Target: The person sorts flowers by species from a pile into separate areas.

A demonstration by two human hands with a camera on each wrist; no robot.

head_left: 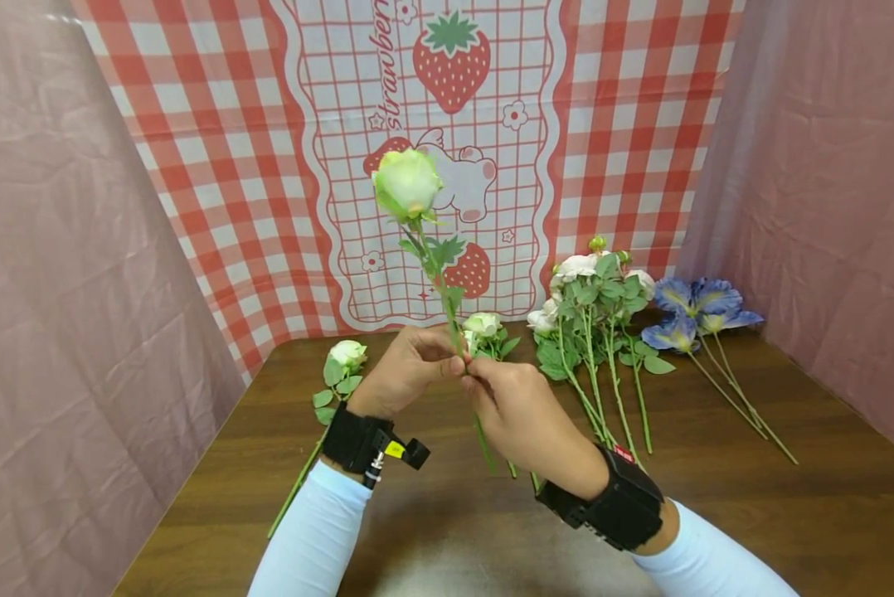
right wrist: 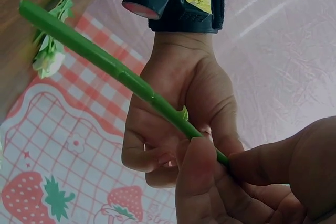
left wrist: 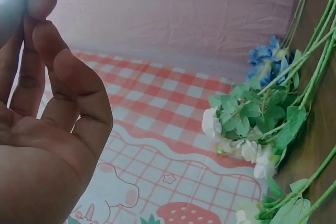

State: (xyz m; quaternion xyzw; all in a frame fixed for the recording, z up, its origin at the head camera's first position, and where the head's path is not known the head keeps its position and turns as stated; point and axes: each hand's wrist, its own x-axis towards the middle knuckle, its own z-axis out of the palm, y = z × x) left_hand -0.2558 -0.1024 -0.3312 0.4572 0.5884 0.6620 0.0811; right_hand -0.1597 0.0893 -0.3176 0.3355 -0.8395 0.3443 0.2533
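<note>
A white-green rose (head_left: 408,184) stands upright in front of the strawberry-print cloth, its stem held by both hands. My left hand (head_left: 405,373) pinches the green stem between thumb and fingers below the leaves. Just beneath, my right hand (head_left: 517,414) also pinches it, the fingertips of both hands meeting. The right wrist view shows the bare lower stem (right wrist: 100,56) running out past the right fingers (right wrist: 197,171), with a small nub on it. In the left wrist view the left hand (left wrist: 58,103) shows its palm, and the bloom is out of frame.
On the wooden table (head_left: 432,514) another white-green rose (head_left: 348,355) lies left, and one (head_left: 483,325) behind the hands. A bunch of white flowers (head_left: 577,269) and blue irises (head_left: 697,303) lie to the right. A checked cloth (head_left: 634,108) hangs behind, pink drapes (head_left: 828,207) beside.
</note>
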